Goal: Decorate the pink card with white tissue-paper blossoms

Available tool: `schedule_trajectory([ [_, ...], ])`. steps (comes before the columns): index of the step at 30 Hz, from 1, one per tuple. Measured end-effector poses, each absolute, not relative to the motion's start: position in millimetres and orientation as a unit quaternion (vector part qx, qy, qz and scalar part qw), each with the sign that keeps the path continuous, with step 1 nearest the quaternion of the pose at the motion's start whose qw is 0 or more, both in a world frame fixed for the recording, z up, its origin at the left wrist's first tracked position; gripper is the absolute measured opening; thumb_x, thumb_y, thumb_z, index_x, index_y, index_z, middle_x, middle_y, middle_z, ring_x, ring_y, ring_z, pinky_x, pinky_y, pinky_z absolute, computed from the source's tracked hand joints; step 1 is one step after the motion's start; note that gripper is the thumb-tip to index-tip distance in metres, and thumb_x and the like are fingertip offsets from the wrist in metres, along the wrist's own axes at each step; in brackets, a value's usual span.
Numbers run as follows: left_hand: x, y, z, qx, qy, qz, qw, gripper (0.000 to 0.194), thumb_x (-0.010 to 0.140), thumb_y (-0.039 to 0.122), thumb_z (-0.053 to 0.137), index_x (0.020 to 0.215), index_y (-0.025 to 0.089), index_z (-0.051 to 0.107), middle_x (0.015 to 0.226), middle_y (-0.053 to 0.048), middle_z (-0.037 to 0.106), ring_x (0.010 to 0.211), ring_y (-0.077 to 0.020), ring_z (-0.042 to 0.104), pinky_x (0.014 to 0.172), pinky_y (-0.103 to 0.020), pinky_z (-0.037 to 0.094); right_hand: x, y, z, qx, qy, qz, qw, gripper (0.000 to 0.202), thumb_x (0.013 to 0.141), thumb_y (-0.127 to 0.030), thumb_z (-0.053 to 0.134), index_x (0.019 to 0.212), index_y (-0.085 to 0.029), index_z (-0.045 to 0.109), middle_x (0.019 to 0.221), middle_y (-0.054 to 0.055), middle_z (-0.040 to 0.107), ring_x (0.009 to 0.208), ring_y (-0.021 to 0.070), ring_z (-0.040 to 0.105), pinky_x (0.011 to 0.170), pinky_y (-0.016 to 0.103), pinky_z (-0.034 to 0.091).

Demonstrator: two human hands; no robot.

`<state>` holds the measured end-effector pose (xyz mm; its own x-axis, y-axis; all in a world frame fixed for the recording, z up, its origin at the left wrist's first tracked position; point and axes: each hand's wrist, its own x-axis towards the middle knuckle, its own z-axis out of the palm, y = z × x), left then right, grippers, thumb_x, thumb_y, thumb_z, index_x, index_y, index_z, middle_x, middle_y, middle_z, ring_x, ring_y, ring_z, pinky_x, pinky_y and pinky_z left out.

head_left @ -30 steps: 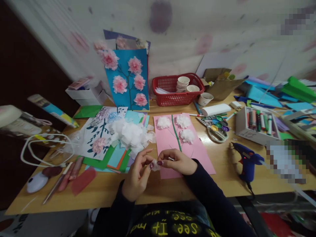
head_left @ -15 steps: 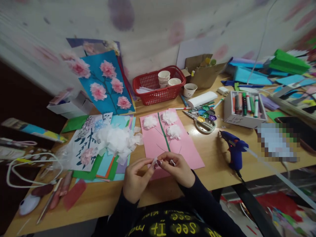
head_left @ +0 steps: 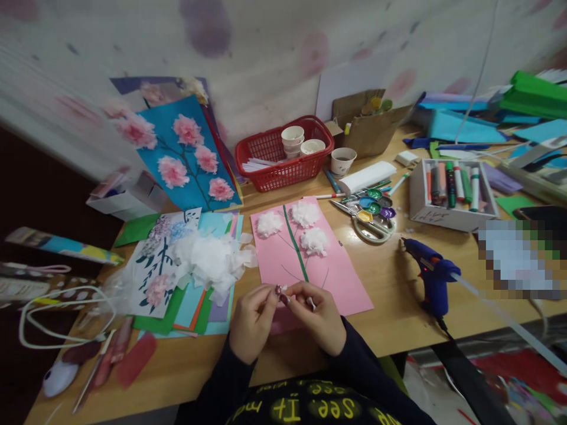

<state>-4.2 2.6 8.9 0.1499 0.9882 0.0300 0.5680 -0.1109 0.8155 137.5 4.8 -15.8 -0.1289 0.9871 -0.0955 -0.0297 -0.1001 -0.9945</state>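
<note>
Over the lower edge of the pink sheet (head_left: 345,289), my left hand (head_left: 256,319) and my right hand (head_left: 318,316) meet at the fingertips. Both pinch a small piece of white tissue paper (head_left: 284,288), mostly hidden by the fingers; another bit of white shows within my right hand's curled fingers. The pink sheet bears a green stem (head_left: 296,243), thin drawn branches and three fluffy white paper flowers (head_left: 313,241). Left of it lies a pile of white tissue squares (head_left: 212,260) on coloured papers.
A blue glue gun (head_left: 432,274) stands at the right, near scissors (head_left: 376,233) and a box of markers (head_left: 452,198). Behind are a red basket (head_left: 283,171) and a paper cup (head_left: 342,161). A blue flower picture (head_left: 177,127) leans at the back left.
The camera view has shifted slightly. My fingertips have drawn closer together around the white piece, and my left hand is turned a little more upright.
</note>
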Motion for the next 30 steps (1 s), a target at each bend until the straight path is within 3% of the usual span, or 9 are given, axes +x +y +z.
schedule_trajectory([
  [4, -7, 6, 6, 0.663, 0.592, 0.324, 0.323, 0.032, 0.088, 0.031, 0.041, 0.073, 0.016, 0.065, 0.072, -0.004, 0.066, 0.070, -0.0160, 0.061, 0.066, -0.023, 0.047, 138, 4, -14, -0.491, -0.485, 0.564, 0.454, 0.021, 0.074, -0.036, 0.060, 0.069, -0.015, 0.060, 0.048, -0.007, 0.032, 0.046, 0.0083, 0.030, 0.045, 0.022, 0.027],
  [9, -19, 13, 2, 0.553, 0.628, 0.409, 0.364, 0.033, 0.086, 0.040, 0.047, 0.082, 0.015, 0.068, 0.084, -0.006, 0.070, 0.082, -0.0182, 0.063, 0.079, -0.028, 0.049, 140, 3, -17, -0.495, -0.470, 0.576, 0.450, 0.024, 0.073, -0.040, 0.061, 0.068, -0.016, 0.057, 0.049, -0.007, 0.031, 0.046, 0.0083, 0.029, 0.046, 0.022, 0.027],
  [14, -22, 13, 2, 0.382, 0.539, 0.441, 0.608, 0.035, 0.072, 0.047, 0.064, 0.084, 0.014, 0.067, 0.097, -0.012, 0.069, 0.081, -0.0204, 0.065, 0.074, -0.034, 0.053, 140, 4, -21, -0.492, -0.475, 0.578, 0.445, 0.024, 0.075, -0.040, 0.059, 0.071, -0.017, 0.057, 0.050, -0.007, 0.030, 0.046, 0.0087, 0.028, 0.047, 0.023, 0.027],
  [16, -18, 11, 1, 0.354, 0.504, 0.405, 0.676, 0.035, 0.067, 0.046, 0.069, 0.077, 0.012, 0.067, 0.090, -0.013, 0.070, 0.075, -0.0206, 0.066, 0.070, -0.035, 0.053, 139, 4, -21, -0.485, -0.495, 0.573, 0.438, 0.023, 0.075, -0.039, 0.059, 0.072, -0.016, 0.059, 0.051, -0.007, 0.033, 0.048, 0.0093, 0.031, 0.049, 0.024, 0.028],
  [18, -17, 12, -2, 0.348, 0.510, 0.403, 0.676, 0.036, 0.065, 0.046, 0.070, 0.072, 0.010, 0.067, 0.079, -0.012, 0.071, 0.070, -0.0200, 0.066, 0.069, -0.034, 0.053, 138, 4, -20, -0.478, -0.509, 0.571, 0.431, 0.022, 0.075, -0.038, 0.060, 0.074, -0.016, 0.061, 0.052, -0.006, 0.035, 0.049, 0.0097, 0.032, 0.050, 0.024, 0.029],
  [20, -25, 16, -6, 0.363, 0.553, 0.436, 0.611, 0.037, 0.066, 0.046, 0.068, 0.075, 0.010, 0.066, 0.075, -0.010, 0.070, 0.069, -0.0189, 0.065, 0.069, -0.033, 0.053, 137, 4, -20, -0.477, -0.498, 0.584, 0.429, 0.023, 0.075, -0.039, 0.061, 0.076, -0.016, 0.061, 0.053, -0.006, 0.035, 0.049, 0.0097, 0.033, 0.049, 0.024, 0.029],
  [24, -61, 30, -13, 0.469, 0.689, 0.441, 0.334, 0.029, 0.072, 0.041, 0.062, 0.080, 0.013, 0.066, 0.079, -0.007, 0.068, 0.074, -0.0180, 0.063, 0.073, -0.030, 0.051, 137, 4, -27, -0.436, -0.372, 0.687, 0.447, 0.030, 0.076, -0.047, 0.058, 0.085, -0.018, 0.057, 0.053, -0.008, 0.030, 0.042, 0.0067, 0.022, 0.040, 0.020, 0.019],
  [27, -78, 35, -11, 0.528, 0.720, 0.434, 0.121, 0.027, 0.075, 0.034, 0.060, 0.093, 0.015, 0.064, 0.108, -0.012, 0.061, 0.098, -0.0239, 0.058, 0.083, -0.036, 0.048, 138, 8, -32, -0.374, -0.248, 0.753, 0.481, 0.031, 0.076, -0.048, 0.057, 0.087, -0.019, 0.057, 0.055, -0.008, 0.029, 0.041, 0.0056, 0.016, 0.038, 0.018, 0.011],
  [30, -67, 30, -5, 0.549, 0.706, 0.446, -0.037, 0.023, 0.075, 0.026, 0.061, 0.096, 0.016, 0.062, 0.113, -0.013, 0.056, 0.113, -0.0271, 0.048, 0.098, -0.044, 0.036, 139, 13, -29, -0.320, -0.148, 0.773, 0.528, 0.033, 0.073, -0.047, 0.061, 0.088, -0.018, 0.060, 0.063, -0.004, 0.044, 0.044, 0.0065, 0.032, 0.039, 0.019, 0.025],
])
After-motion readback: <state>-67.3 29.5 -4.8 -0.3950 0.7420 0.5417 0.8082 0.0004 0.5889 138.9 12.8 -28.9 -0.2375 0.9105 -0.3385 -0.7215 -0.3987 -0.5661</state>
